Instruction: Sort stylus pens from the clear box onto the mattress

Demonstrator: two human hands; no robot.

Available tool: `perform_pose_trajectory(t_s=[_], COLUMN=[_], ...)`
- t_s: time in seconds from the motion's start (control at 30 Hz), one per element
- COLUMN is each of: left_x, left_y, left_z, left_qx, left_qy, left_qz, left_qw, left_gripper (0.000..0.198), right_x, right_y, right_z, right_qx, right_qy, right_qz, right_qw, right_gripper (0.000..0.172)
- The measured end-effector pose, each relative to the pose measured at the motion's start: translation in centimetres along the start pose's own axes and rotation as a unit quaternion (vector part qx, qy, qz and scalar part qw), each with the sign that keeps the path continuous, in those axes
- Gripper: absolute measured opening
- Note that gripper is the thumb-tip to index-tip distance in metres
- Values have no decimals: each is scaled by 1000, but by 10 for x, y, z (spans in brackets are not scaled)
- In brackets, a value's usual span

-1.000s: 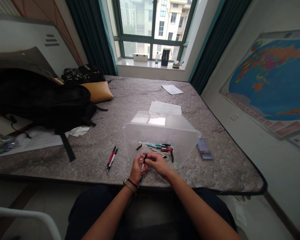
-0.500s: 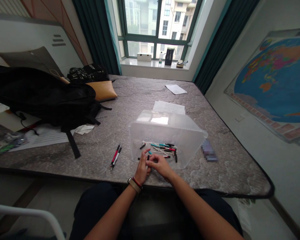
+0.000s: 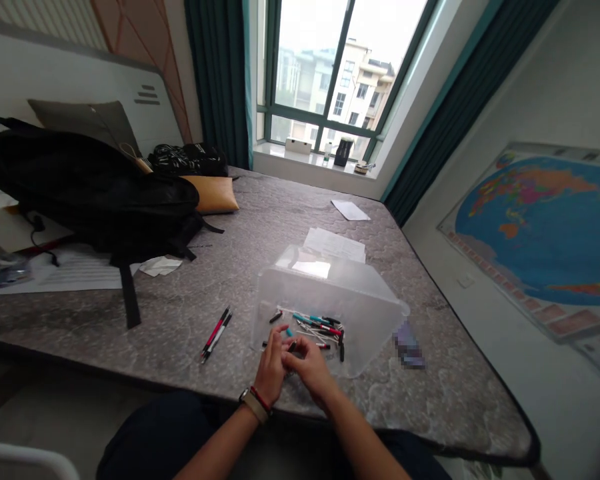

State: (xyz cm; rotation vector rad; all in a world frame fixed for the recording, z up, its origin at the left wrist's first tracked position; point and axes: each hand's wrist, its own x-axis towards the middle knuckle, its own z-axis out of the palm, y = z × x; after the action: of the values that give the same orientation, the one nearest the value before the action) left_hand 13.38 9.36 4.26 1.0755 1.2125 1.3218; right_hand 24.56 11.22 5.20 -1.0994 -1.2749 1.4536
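Both my hands meet at the near edge of the grey mattress, just in front of a clear plastic bin [image 3: 375, 313]. My left hand [image 3: 271, 368], with a watch on its wrist, and my right hand [image 3: 307, 368] are both closed around a small black pen part [image 3: 291, 346] held between the fingertips. Inside the bin lie several pens and pen parts [image 3: 316, 325], teal, red and black. Two assembled pens [image 3: 216, 334], one red and one black, lie on the mattress to the left of the bin.
A black backpack [image 3: 90, 190] and an orange cushion [image 3: 211, 193] lie at the left. Paper sheets [image 3: 335, 243] sit behind the bin, others under the backpack. A blurred small object [image 3: 408, 345] lies right of the bin. A world map [image 3: 540, 220] hangs on the right wall.
The camera has tilted up and shifted, so the scene sits lower in view. My hands stay together on the pen part, now slightly lower against the bin's front.
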Motion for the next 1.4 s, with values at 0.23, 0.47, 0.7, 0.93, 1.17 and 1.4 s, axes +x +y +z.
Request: perform_pose_trajectory(t_s=[0.23, 0.47, 0.7, 0.93, 1.17, 1.4], left_x=[-4, -10, -37, -35, -24, -14], left_y=[13, 5, 7, 6, 10, 13], left_z=[1, 12, 21, 32, 27, 26], left_qx=[102, 98, 65, 92, 142, 165], left_qy=[-28, -63, -57, -73, -46, -130], left_qz=[49, 81, 118, 215, 168, 94], left_qw=[993, 990, 989, 969, 974, 973], left_gripper=[53, 57, 46, 47, 40, 37], right_x=[-5, -14, -32, -28, -24, -26], right_y=[-5, -2, 0, -3, -11, -28], right_z=[-6, -15, -13, -24, -41, -46], right_qx=[47, 59, 145, 170, 200, 263], right_qy=[-13, 37, 116, 183, 198, 188], right_qz=[-9, -20, -17, -13, -14, -1], right_qw=[999, 997, 983, 968, 959, 946], right_gripper=[38, 30, 26, 35, 36, 38])
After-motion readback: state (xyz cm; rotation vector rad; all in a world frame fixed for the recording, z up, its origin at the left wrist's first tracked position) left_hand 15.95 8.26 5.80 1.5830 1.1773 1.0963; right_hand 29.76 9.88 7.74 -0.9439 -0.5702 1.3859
